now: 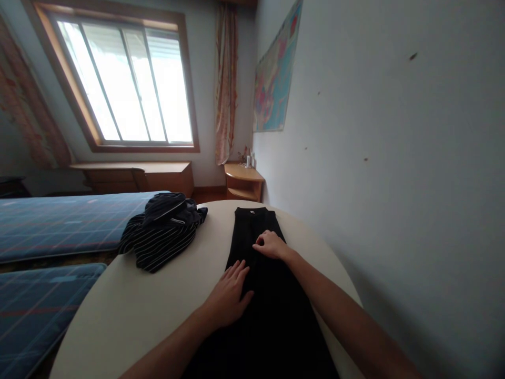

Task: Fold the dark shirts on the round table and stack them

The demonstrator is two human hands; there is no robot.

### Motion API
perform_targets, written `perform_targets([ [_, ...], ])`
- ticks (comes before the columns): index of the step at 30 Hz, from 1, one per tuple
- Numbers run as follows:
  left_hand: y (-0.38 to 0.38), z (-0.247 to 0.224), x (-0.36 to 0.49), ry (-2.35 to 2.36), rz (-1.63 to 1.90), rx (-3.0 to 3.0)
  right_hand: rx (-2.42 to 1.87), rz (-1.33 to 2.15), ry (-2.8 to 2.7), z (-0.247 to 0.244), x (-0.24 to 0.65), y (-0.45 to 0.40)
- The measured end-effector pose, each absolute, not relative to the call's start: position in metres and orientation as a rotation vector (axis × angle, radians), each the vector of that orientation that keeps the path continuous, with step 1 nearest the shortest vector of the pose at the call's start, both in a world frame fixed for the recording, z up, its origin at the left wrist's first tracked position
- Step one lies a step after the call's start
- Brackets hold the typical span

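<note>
A long black garment (272,316) lies spread on the pale round table (130,310), its narrow end with a small light label at the far side and its wider part toward me. My left hand (231,296) rests on the garment's left part, palm down, fingers stretched out and thumb apart. Farther forward, my right hand (270,245) is over the upper part of the cloth with its fingers curled and thumb and fingertips near each other. Whether cloth is pinched between those fingertips is too small to tell.
Dark striped clothing (168,226) is heaped at the table's far left edge. Two blue plaid mattresses (74,221) lie left of the table. A white wall (394,200) runs along the right. A corner shelf (242,172) and a desk (158,167) stand beyond.
</note>
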State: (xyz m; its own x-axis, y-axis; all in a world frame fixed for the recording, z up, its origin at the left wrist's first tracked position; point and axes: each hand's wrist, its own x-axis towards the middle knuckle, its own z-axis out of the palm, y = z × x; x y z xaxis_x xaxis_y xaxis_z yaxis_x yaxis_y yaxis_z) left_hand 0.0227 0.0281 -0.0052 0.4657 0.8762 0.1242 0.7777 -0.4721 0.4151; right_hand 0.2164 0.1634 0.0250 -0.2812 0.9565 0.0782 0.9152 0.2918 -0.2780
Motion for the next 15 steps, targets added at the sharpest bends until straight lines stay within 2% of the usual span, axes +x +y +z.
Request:
perform_targets([
  [6,0.022,0.004,0.02,1.465,0.586,2.412,-1.769,0.313,-2.263,0.022,0.208,0.16],
  [15,-0.003,0.035,0.025,1.596,0.404,2.187,-1.704,0.287,-2.18,0.036,0.207,0.168],
])
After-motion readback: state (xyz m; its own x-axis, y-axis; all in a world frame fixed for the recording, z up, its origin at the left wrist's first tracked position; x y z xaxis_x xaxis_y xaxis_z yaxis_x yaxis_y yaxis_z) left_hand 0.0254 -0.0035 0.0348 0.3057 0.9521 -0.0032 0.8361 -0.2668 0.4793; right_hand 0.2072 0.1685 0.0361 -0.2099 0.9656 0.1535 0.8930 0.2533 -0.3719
